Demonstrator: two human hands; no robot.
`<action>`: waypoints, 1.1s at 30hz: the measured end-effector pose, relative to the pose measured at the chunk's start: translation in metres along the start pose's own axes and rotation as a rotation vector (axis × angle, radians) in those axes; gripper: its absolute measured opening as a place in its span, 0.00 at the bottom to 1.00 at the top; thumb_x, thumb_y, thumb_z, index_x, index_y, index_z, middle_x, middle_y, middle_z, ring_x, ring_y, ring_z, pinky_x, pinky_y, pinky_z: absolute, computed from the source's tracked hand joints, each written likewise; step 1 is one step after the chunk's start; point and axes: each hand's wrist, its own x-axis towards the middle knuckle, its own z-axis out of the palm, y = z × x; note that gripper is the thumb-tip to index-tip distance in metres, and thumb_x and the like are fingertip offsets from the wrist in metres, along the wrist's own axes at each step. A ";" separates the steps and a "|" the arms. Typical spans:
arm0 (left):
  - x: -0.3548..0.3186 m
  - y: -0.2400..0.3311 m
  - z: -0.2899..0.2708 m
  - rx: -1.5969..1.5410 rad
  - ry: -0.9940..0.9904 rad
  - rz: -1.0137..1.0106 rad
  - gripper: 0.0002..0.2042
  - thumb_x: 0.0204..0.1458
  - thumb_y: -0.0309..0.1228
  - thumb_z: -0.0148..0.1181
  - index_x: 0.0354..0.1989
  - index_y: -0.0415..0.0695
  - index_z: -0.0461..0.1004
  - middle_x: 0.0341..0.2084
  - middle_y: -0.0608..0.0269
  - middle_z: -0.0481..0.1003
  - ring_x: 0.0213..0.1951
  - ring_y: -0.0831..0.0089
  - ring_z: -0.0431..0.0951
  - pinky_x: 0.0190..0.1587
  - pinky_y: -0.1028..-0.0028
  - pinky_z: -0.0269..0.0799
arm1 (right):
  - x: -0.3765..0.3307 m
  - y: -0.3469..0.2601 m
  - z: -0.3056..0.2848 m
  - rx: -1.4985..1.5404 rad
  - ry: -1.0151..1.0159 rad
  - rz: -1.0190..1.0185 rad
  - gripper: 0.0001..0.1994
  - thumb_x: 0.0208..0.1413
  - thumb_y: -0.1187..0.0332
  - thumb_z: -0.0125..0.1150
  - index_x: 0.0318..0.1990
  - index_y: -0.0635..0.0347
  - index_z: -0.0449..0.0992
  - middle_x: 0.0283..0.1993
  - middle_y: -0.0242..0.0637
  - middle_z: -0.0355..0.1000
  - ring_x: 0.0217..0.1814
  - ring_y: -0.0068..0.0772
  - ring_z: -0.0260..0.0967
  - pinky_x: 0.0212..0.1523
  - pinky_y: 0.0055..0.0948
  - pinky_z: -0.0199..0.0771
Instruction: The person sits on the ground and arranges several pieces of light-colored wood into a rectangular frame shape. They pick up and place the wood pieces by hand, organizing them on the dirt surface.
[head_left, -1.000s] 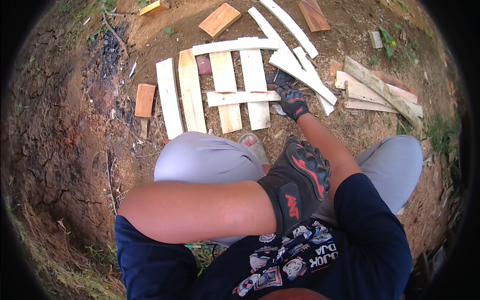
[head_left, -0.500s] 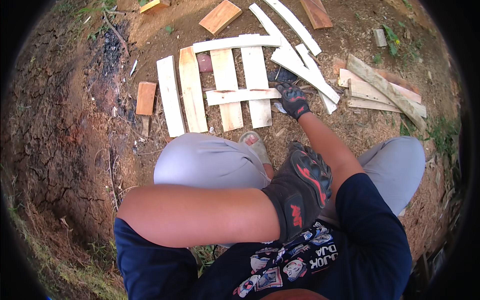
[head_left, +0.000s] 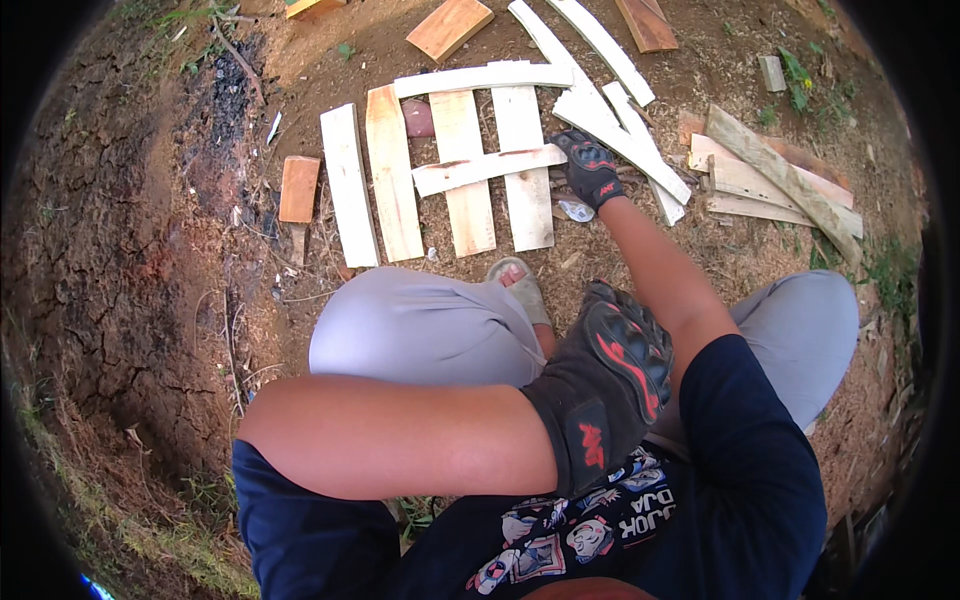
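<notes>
My right hand (head_left: 590, 170), in a black glove with red marks, grips the right end of a short wooden slat (head_left: 485, 170). The slat slants across two pale boards, a left one (head_left: 465, 190) and a right one (head_left: 524, 180), its right end farther from me. Another slat (head_left: 485, 77) crosses the far ends of these boards. Left of them lie a third board (head_left: 395, 190) and a narrow whitish slat (head_left: 348, 185). My left hand (head_left: 610, 375), gloved alike, lies across my lap beside my right forearm. Its fingers are curled, with the tips hidden.
Long whitish slats (head_left: 625, 140) lie crossed beyond my right hand. Farther right is a pile of rough planks (head_left: 780, 170). Brown wood blocks, one at the left (head_left: 299, 190) and one at the far side (head_left: 450, 28), rest on the dirt ground. My sandalled foot (head_left: 520, 285) is close to the boards.
My right hand has moved away from me with the slat's right end, so the slat now lies at a slant. My left hand keeps its place; the view has shifted slightly.
</notes>
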 end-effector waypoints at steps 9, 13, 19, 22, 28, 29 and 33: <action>-0.002 -0.004 0.000 -0.010 0.014 0.005 0.19 0.57 0.39 0.61 0.54 0.45 0.82 0.51 0.54 0.81 0.54 0.55 0.80 0.58 0.46 0.73 | 0.021 0.015 0.000 -0.088 -0.189 0.111 0.25 0.58 0.70 0.57 0.64 0.46 0.78 0.58 0.48 0.80 0.62 0.52 0.77 0.62 0.52 0.76; 0.003 0.006 0.000 -0.030 0.018 0.037 0.19 0.57 0.39 0.61 0.54 0.44 0.83 0.51 0.54 0.81 0.54 0.55 0.80 0.57 0.46 0.73 | 0.016 0.013 -0.003 -0.078 -0.133 0.076 0.24 0.59 0.70 0.56 0.64 0.46 0.78 0.59 0.48 0.80 0.62 0.53 0.76 0.62 0.52 0.76; 0.004 0.008 0.000 -0.039 0.021 0.040 0.19 0.57 0.39 0.60 0.54 0.44 0.83 0.51 0.54 0.81 0.54 0.54 0.80 0.57 0.46 0.73 | 0.013 0.005 -0.008 -0.181 -0.046 0.064 0.23 0.61 0.69 0.54 0.65 0.51 0.77 0.65 0.49 0.76 0.65 0.53 0.75 0.65 0.52 0.75; 0.004 0.008 -0.002 -0.036 0.022 0.041 0.19 0.57 0.39 0.60 0.54 0.44 0.83 0.50 0.54 0.81 0.54 0.54 0.80 0.57 0.46 0.74 | 0.014 0.009 -0.015 -0.216 -0.139 -0.015 0.24 0.63 0.68 0.54 0.67 0.54 0.75 0.66 0.51 0.76 0.65 0.53 0.75 0.66 0.51 0.75; 0.000 0.009 -0.001 -0.044 0.034 0.020 0.19 0.57 0.39 0.60 0.53 0.44 0.83 0.50 0.54 0.81 0.54 0.54 0.80 0.57 0.46 0.74 | 0.022 -0.017 -0.038 -0.199 -0.392 -0.132 0.24 0.66 0.65 0.52 0.69 0.56 0.71 0.66 0.51 0.75 0.67 0.53 0.74 0.66 0.51 0.74; 0.003 0.009 -0.001 -0.037 0.036 0.030 0.19 0.57 0.39 0.60 0.53 0.44 0.83 0.50 0.54 0.81 0.53 0.54 0.80 0.57 0.46 0.74 | 0.021 -0.010 -0.031 -0.188 -0.324 -0.112 0.23 0.66 0.64 0.52 0.67 0.56 0.72 0.65 0.51 0.76 0.66 0.54 0.75 0.65 0.51 0.75; 0.001 0.008 -0.003 -0.048 0.043 0.019 0.19 0.57 0.38 0.60 0.53 0.44 0.83 0.50 0.54 0.81 0.53 0.54 0.80 0.57 0.46 0.74 | 0.032 -0.009 -0.029 -0.097 -0.344 0.084 0.20 0.65 0.63 0.52 0.62 0.56 0.75 0.58 0.52 0.79 0.61 0.57 0.78 0.60 0.52 0.78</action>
